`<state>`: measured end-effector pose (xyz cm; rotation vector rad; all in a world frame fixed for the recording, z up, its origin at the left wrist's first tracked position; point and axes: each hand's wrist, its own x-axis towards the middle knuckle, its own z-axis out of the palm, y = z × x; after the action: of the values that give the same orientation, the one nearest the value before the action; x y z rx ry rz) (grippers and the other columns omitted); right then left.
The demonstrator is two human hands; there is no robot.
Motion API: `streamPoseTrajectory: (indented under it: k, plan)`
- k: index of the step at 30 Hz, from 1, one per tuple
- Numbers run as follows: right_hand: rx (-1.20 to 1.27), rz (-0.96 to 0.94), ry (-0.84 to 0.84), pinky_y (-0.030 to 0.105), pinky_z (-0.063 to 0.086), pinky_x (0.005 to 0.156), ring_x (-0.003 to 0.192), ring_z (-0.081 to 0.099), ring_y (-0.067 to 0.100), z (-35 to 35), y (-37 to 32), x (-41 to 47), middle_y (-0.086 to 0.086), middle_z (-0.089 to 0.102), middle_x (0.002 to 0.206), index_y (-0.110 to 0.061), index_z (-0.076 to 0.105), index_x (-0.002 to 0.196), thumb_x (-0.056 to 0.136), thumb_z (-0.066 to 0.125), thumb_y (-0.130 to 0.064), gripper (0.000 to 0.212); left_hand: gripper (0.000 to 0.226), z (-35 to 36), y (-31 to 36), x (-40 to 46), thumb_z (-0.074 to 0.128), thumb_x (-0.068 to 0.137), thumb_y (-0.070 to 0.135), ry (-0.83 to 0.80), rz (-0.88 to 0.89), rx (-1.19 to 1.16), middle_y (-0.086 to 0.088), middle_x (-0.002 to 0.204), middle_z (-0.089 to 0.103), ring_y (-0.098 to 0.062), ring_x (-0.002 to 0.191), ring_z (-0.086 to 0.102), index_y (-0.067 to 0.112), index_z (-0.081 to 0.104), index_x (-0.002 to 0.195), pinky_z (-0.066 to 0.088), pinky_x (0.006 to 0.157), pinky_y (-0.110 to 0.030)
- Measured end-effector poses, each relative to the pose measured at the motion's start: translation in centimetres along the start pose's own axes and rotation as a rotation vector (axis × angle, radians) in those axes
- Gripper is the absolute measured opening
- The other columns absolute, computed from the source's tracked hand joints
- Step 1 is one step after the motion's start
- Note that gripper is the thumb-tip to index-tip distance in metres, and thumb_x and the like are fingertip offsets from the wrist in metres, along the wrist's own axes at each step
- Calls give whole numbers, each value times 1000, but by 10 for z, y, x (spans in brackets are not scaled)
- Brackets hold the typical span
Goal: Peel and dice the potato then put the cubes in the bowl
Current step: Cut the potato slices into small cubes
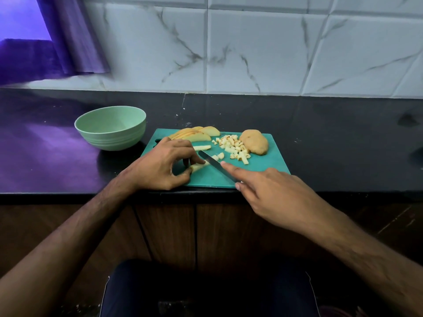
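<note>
Left hand (163,164) pinches potato strip (199,167); right hand (272,193) grips knife (214,164).

1. Bowl (110,127): one, green.
2. Cutting board (261,167): one.
3. Knife (216,165): one.
4. Uncut potato piece (254,142): one.
5. Potato slices (194,134): several, count unclear.
6. Potato cubes (233,148): a heap, too many to count.

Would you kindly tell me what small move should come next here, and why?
Probably press the knife down through the potato strip that the left hand pinches: the blade already lies across it, the right hand guides it, and the bowl looks empty.
</note>
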<state>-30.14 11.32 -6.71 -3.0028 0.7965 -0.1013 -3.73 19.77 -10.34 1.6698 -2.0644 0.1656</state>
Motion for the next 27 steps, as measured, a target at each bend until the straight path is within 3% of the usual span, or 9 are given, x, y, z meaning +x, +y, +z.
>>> streamPoseTrajectory:
  k: [6, 12, 27]
  plan:
    - [-13, 3, 18, 25, 28, 53, 63, 41, 6, 11, -3, 7, -11, 42, 73, -51, 3, 158, 110, 25, -43, 54, 28, 2, -1, 1, 63, 85, 29, 6, 5, 9, 16, 95, 60, -2, 94, 58, 27, 74, 111, 41, 86, -34]
    - [21, 5, -2, 26, 28, 53, 63, 43, 7, 7, -2, 18, -9, 46, 73, -51, 9, 158, 110, 27, -41, 52, 22, 1, -2, 1, 61, 84, 33, 7, -8, -25, 17, 95, 60, -2, 93, 59, 26, 71, 101, 46, 86, -46]
    - [-15, -5, 13, 26, 30, 54, 66, 43, 6, 12, -12, 14, -8, 46, 76, -50, 5, 159, 110, 25, -41, 53, 14, 3, -7, 1, 67, 82, 24, 31, 25, -34, 17, 95, 62, -8, 91, 60, 25, 69, 96, 47, 81, -50]
